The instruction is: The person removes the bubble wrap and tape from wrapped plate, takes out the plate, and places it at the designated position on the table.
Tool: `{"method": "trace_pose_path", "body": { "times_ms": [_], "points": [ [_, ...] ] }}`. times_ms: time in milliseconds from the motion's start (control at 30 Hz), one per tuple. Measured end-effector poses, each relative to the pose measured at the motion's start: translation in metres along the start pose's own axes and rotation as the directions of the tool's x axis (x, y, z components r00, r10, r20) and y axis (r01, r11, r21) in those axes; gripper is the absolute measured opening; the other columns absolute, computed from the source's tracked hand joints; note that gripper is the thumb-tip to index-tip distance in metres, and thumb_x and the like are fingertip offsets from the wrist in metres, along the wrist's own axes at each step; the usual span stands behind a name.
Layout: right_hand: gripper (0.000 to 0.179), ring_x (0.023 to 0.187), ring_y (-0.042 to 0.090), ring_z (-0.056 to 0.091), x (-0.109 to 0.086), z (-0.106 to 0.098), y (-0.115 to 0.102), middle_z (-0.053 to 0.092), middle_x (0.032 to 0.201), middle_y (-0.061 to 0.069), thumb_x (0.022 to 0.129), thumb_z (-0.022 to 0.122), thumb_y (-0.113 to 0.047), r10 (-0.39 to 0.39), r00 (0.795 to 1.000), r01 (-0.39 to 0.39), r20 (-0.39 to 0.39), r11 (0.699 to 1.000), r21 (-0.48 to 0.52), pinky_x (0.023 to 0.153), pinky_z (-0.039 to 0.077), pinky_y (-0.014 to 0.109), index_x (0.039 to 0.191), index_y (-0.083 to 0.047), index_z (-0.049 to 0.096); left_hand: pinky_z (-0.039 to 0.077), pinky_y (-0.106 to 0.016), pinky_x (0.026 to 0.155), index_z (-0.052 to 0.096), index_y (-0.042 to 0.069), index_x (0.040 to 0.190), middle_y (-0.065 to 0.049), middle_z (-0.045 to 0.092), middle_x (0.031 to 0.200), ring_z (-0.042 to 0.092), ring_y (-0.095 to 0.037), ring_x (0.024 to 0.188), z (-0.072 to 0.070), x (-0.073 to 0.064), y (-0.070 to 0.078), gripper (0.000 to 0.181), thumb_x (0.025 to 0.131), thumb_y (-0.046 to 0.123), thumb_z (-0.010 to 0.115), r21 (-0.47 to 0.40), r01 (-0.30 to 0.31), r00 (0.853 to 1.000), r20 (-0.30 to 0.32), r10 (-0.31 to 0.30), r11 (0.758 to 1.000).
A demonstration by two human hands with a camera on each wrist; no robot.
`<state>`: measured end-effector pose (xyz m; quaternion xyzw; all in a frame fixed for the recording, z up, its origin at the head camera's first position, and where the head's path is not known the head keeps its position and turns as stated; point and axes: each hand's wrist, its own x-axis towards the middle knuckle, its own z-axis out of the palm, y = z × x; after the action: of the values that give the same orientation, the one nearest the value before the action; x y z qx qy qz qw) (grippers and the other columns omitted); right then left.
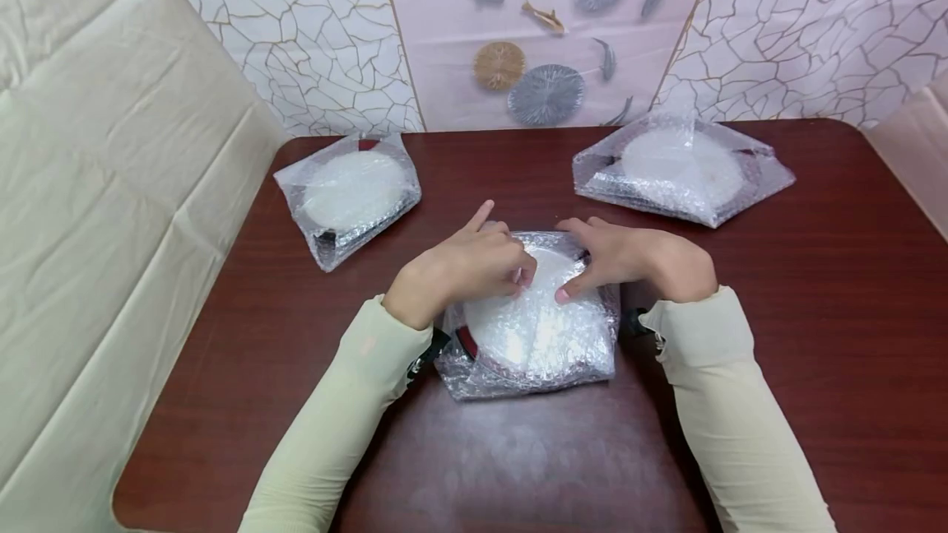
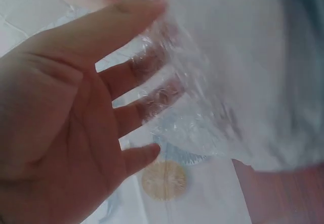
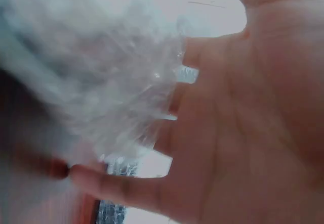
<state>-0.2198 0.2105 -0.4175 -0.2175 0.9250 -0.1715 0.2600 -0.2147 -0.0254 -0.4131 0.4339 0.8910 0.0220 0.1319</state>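
Seen through my head camera, a bubble-wrapped package (image 1: 529,336) lies midway along the worktop (image 1: 244,368), well in from the far edge. Its clear film is crinkled and glossy; beneath it shows a round white disc (image 1: 548,323), with a dark red patch (image 1: 467,342) at its near left rim. Glare on the plastic hides finer detail from me. The left hand (image 1: 467,270) pinches the wrap at the far left part of the package; in my left wrist view, the thumb lies before the film and fingers show through behind it. The right hand (image 1: 629,257) grips the far right corner, thumb on the upper face, fingers around the edge. Both hands cover parts of the far side, and my right wrist view of the film is blurred. A second wrapped package (image 1: 355,192) rests near the worktop's far left corner; a third wrapped package (image 1: 681,167) lies beside the far edge, toward the far right corner. Behind stands a patterned backdrop (image 1: 548,31) with fish motifs.
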Motion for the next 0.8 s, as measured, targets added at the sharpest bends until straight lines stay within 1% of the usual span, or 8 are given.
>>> {"method": "trace_pose_path", "body": {
  "times_ms": [100, 233, 367, 433, 500, 633, 700, 800],
  "points": [
    [0.106, 0.139, 0.044, 0.049, -0.003, -0.002, 0.001, 0.049, 0.149, 0.031, 0.081, 0.087, -0.056, 0.002, 1.0, -0.002, 0.031, 1.0, 0.012, 0.114, 0.041, 0.059, 0.154, 0.003, 0.037, 0.001, -0.066, 0.126, 0.077, 0.032, 0.097, 0.019, 0.07, 0.095, 0.055, -0.017, 0.122, -0.001, -0.001, 0.004, 0.017, 0.096, 0.016, 0.075, -0.023, 0.009, 1.0, 0.024, -0.008, 1.0],
    [0.095, 0.131, 0.04, 0.056, -0.003, -0.003, 0.002, 0.059, 0.14, 0.025, 0.082, 0.087, -0.055, -0.022, 0.999, 0.022, 0.031, 1.0, 0.016, 0.11, 0.045, 0.056, 0.144, 0.004, 0.045, 0.006, -0.071, 0.124, 0.079, 0.031, 0.1, 0.018, 0.07, 0.1, 0.054, -0.019, 0.129, 0.001, -0.002, 0.009, 0.014, 0.097, 0.02, 0.07, -0.049, 0.007, 0.998, 0.062, -0.004, 0.999],
    [0.089, 0.125, 0.037, 0.059, 0.001, -0.002, 0.004, 0.06, 0.134, 0.023, 0.085, 0.082, -0.057, -0.06, 0.998, 0.06, 0.0, 0.998, -0.012, 0.107, 0.046, 0.054, 0.141, 0.004, 0.051, 0.008, -0.076, 0.121, 0.075, 0.028, 0.094, 0.016, 0.068, 0.094, 0.054, -0.02, 0.124, 0.007, 0.001, 0.017, 0.005, 0.096, 0.029, 0.071, -0.036, 0.009, 0.997, 0.081, -0.006, 0.999],
    [0.087, 0.124, 0.036, 0.058, 0.003, 0.0, 0.005, 0.059, 0.133, 0.023, 0.086, 0.082, -0.056, -0.077, 0.997, 0.077, -0.017, 0.997, -0.011, 0.107, 0.046, 0.054, 0.141, 0.004, 0.051, 0.008, -0.078, 0.12, 0.072, 0.026, 0.091, 0.015, 0.066, 0.091, 0.054, -0.02, 0.122, 0.009, 0.004, 0.021, 0.009, 0.095, 0.033, 0.071, -0.032, 0.011, 0.996, 0.086, -0.008, 0.999],
    [0.087, 0.122, 0.035, 0.058, 0.005, 0.002, 0.006, 0.059, 0.13, 0.022, 0.084, 0.084, -0.054, -0.09, 0.995, 0.09, -0.029, 0.996, 0.001, 0.106, 0.047, 0.053, 0.14, 0.005, 0.051, 0.008, -0.079, 0.119, 0.07, 0.025, 0.089, 0.015, 0.065, 0.089, 0.053, -0.02, 0.121, 0.011, 0.008, 0.024, 0.014, 0.096, 0.037, 0.071, -0.025, 0.015, 0.996, 0.094, -0.013, 1.0],
    [0.093, 0.124, 0.037, 0.057, 0.009, 0.007, 0.005, 0.059, 0.13, 0.024, 0.08, 0.087, -0.054, -0.085, 0.996, 0.085, -0.028, 0.996, 0.017, 0.107, 0.046, 0.054, 0.14, 0.005, 0.046, 0.007, -0.079, 0.119, 0.068, 0.024, 0.085, 0.014, 0.065, 0.088, 0.051, -0.021, 0.123, 0.013, 0.011, 0.028, 0.022, 0.097, 0.043, 0.068, -0.006, 0.04, 0.994, 0.106, -0.04, 0.999],
    [0.097, 0.126, 0.039, 0.057, 0.011, 0.009, 0.004, 0.057, 0.132, 0.025, 0.08, 0.087, -0.057, -0.076, 0.997, 0.076, -0.021, 0.997, -0.002, 0.108, 0.046, 0.054, 0.141, 0.005, 0.044, 0.007, -0.078, 0.119, 0.069, 0.025, 0.084, 0.014, 0.065, 0.086, 0.05, -0.02, 0.124, 0.014, 0.011, 0.028, 0.025, 0.098, 0.046, 0.067, 0.001, 0.057, 0.992, 0.112, -0.057, 0.998],
    [0.101, 0.127, 0.041, 0.056, 0.013, 0.011, 0.003, 0.056, 0.133, 0.026, 0.078, 0.087, -0.058, -0.06, 0.998, 0.06, -0.014, 0.998, -0.027, 0.109, 0.046, 0.055, 0.141, 0.006, 0.042, 0.007, -0.077, 0.119, 0.071, 0.026, 0.084, 0.015, 0.066, 0.085, 0.05, -0.02, 0.125, 0.014, 0.011, 0.028, 0.026, 0.098, 0.048, 0.069, -0.017, 0.082, 0.991, 0.11, -0.08, 0.996]
  ]
}}
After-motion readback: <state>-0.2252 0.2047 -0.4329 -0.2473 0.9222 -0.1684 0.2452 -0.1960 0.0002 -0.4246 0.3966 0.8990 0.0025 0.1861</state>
